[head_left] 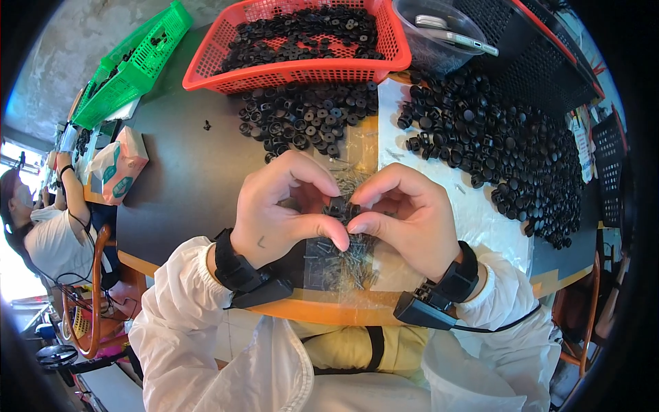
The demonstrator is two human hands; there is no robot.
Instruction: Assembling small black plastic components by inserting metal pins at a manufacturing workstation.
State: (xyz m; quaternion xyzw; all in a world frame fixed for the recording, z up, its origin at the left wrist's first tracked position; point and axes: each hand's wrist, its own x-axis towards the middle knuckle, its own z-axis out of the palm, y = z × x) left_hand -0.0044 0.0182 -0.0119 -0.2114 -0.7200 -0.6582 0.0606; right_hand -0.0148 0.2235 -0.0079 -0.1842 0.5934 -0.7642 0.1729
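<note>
Between the fingertips of both hands is a small black plastic part [339, 207], mostly covered by the fingers. My left hand [285, 202] pinches it from the left, thumb and forefinger closed on it. From the other side my right hand [405, 213] grips it the same way. Beneath the hands lies a heap of thin metal pins or screws [350, 268] on clear plastic near the table's front edge. Beyond my left hand is a pile of black ring and disc parts [309, 117]. A larger pile of black round-capped parts [508, 151] spreads to the right.
A red basket [295, 67] of black parts stands at the back, beside a clear tub [439, 51] with a phone-like device on it. A tissue box [127, 165] and a green basket [147, 72] are at the left. Another person [58, 237] sits at far left.
</note>
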